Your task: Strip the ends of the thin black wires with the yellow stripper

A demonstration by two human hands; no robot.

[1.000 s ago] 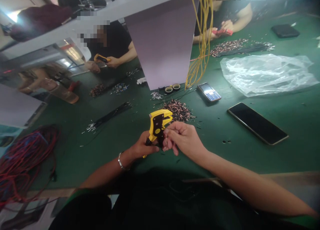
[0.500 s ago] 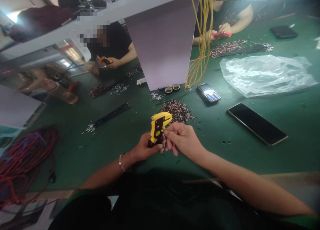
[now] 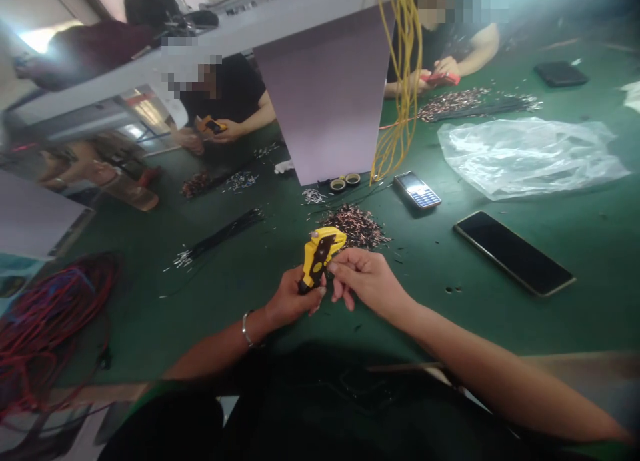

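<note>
My left hand (image 3: 293, 297) is wrapped round the handle of a yellow and black hand tool (image 3: 319, 257), its head upward. Close against the tool's right side, my right hand (image 3: 363, 274) is pinched at thumb and forefinger; whatever lies between the fingertips is too small to make out. Just behind the tool is a pile of short black and copper-coloured pieces (image 3: 357, 224). A bundle of black wires (image 3: 225, 234) with pale ends lies to the left on the green table (image 3: 400, 327).
A keypad phone (image 3: 417, 190), a black smartphone (image 3: 515, 253) and a plastic bag (image 3: 530, 157) lie right. Yellow wires (image 3: 400, 87) hang beside a pale panel (image 3: 330, 101). Red cable coils (image 3: 55, 321) lie left. Two people work across the table.
The yellow tool has tilted slightly to the right in my left hand, and its jaws look more closed. My right hand has barely moved. The whole view has shifted a little.
</note>
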